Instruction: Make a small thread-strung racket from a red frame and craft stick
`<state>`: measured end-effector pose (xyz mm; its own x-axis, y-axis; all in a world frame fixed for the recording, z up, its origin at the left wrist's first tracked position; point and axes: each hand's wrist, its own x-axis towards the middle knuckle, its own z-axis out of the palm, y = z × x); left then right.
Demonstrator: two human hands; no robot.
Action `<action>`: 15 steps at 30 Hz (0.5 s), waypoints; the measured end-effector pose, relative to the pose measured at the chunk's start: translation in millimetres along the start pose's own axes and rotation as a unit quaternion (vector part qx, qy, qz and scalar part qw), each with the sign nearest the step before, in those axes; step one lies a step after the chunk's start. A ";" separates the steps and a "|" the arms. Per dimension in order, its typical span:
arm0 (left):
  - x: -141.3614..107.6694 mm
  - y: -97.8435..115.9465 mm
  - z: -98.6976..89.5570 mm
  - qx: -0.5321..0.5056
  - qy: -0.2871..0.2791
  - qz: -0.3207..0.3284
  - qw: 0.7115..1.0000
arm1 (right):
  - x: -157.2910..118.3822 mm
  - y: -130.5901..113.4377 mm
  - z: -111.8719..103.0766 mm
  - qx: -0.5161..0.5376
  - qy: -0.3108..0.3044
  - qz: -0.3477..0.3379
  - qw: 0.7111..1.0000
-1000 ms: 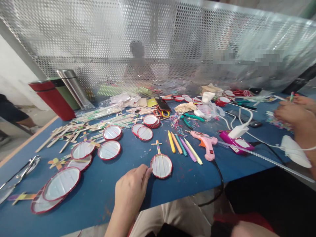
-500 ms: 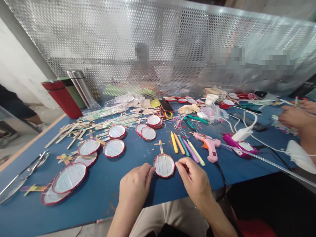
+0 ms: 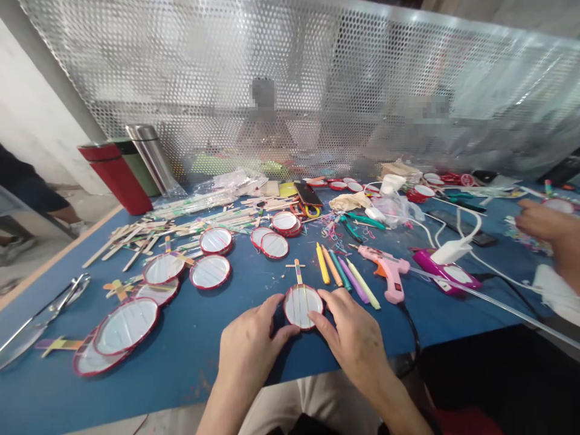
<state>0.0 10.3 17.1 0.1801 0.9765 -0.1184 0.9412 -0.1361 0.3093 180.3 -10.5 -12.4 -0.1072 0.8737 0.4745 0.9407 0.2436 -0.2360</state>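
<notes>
— Blue tabletop (image 3: 217, 338) from edge to edge, a perforated metal screen (image 3: 317, 90) behind it, and craft bits strewn all over. What sits in front of the person?

— One round red-rimmed disc (image 3: 302, 306) with strands stretched across it and a small stick cross (image 3: 296, 269) at its top, lying flat near the table's front edge. The left hand (image 3: 249, 350) pinches its left rim with thumb and fingertips; the right hand (image 3: 356, 338) clasps its right rim the same way. Neither lifts it, as far as I can tell.

— How much of the work looks finished?

— Quite a lot, I'd judge. To the left lie several strung discs (image 3: 211, 272), some with coloured stick handles (image 3: 58, 345), which look complete. This one seems strung but bears only its short cross.

— And what's left?

— A heap of plain sticks (image 3: 149, 232) lies further back, and more red rims (image 3: 284, 222) wait beyond. The pink glue gun (image 3: 387, 272) and the row of coloured glue sticks (image 3: 344, 278) rest just to the right, untouched.

— Anyone else?

— A co-worker's hand (image 3: 541, 220) at the far right, busy with its own pieces.
</notes>
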 end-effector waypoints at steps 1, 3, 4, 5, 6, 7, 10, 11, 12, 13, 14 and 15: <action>-0.4 0.2 0.3 0.001 0.006 0.002 1.000 | 0.0 -0.3 -0.4 -0.004 -0.004 0.000 1.000; -1.2 0.3 0.9 -0.001 0.018 0.007 1.000 | -0.1 -0.7 -0.8 -0.009 -0.011 -0.001 1.000; -1.6 0.3 1.0 -0.001 0.022 0.009 1.000 | -0.1 -0.8 -0.9 -0.010 -0.014 -0.001 1.000; -1.9 0.2 1.1 -0.002 0.023 0.011 1.000 | 0.0 -0.8 -1.0 -0.009 -0.016 -0.001 1.000; -2.2 0.1 1.1 -0.001 0.023 0.012 1.000 | 0.1 -0.8 -1.0 -0.010 -0.019 0.000 1.000; -2.4 0.1 1.1 0.000 0.023 0.013 1.000 | 0.3 -0.8 -1.1 -0.011 -0.020 -0.001 1.000; -2.7 0.0 1.1 0.000 0.030 0.018 0.999 | 0.8 -1.0 -1.2 -0.019 -0.021 -0.003 1.000; -2.8 -0.1 1.3 -0.001 0.034 0.020 0.999 | 1.0 -1.2 -1.2 -0.023 -0.020 -0.005 1.000; -2.8 -0.2 1.5 -0.001 0.038 0.021 0.999 | 1.1 -1.5 -1.2 -0.026 -0.019 -0.005 0.999; -2.8 -0.5 1.8 -0.002 0.037 0.021 0.999 | 1.2 -1.7 -1.1 -0.029 -0.018 -0.005 0.999; -2.7 -0.9 2.3 -0.004 0.034 0.021 0.999 | 1.2 -2.0 -1.0 -0.031 -0.018 -0.005 0.999; -2.5 -1.3 2.8 -0.005 0.033 0.021 0.999 | 1.2 -2.2 -0.9 -0.032 -0.017 -0.005 0.999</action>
<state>-0.9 7.6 14.4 0.2005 0.9788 -0.0425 0.9299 -0.1764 0.3228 178.5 -10.4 -10.6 -0.1272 0.8854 0.4471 0.9579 0.2266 -0.1763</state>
